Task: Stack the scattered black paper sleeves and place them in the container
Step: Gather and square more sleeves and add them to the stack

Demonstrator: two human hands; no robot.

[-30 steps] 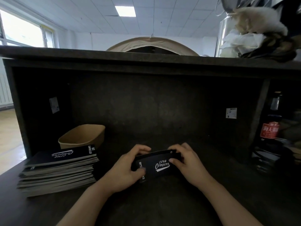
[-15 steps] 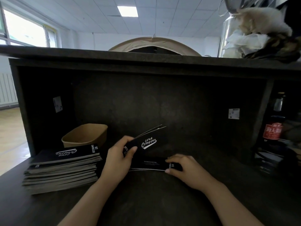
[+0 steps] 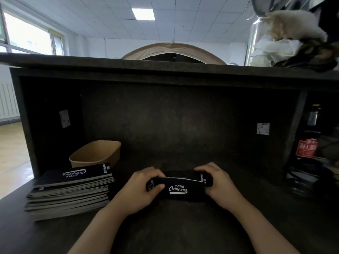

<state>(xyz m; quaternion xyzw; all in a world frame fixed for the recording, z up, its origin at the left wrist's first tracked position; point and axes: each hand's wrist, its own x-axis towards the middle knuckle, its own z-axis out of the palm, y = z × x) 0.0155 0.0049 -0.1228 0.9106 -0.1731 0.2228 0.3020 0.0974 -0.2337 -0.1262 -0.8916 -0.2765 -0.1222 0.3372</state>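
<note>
At far left the brown paper container [image 3: 95, 154] is sitting behind a stack of booklets [image 3: 71, 189]. Near centre, the left hand [image 3: 141, 189] and right hand [image 3: 218, 182] are each pinching an end of the bundled black paper sleeves [image 3: 178, 188]. These look light, thin and slippery, so squeezing both ends should keep them aligned.

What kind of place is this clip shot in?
Probably a café or shop service counter: branded "Camping Club" sleeves held in both hands, a kraft paper container, a sauce bottle on the dark counter.
</note>
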